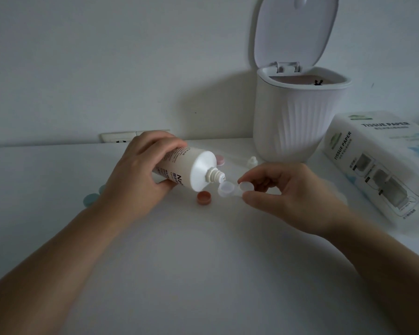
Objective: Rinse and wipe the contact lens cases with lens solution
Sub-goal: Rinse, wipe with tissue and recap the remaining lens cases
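My left hand (pixel 140 172) grips a white lens solution bottle (pixel 194 171), tipped on its side with its uncapped nozzle pointing right. The nozzle tip sits just above the left well of a clear contact lens case (pixel 230 189). My right hand (pixel 286 192) pinches that case by its right well, a little above the white table (pixel 203 250). An orange-brown case cap (pixel 204 198) lies on the table below the bottle. A pink cap (pixel 220 160) lies behind the bottle. A small white bottle cap (pixel 252 161) rests near the bin.
A white ribbed desktop bin (pixel 293 117) with its lid up stands at the back right. A tissue paper pack (pixel 382 163) lies at the right. Two pale blue caps (pixel 91 199) lie left of my left wrist. A wall socket (pixel 117 137) sits behind.
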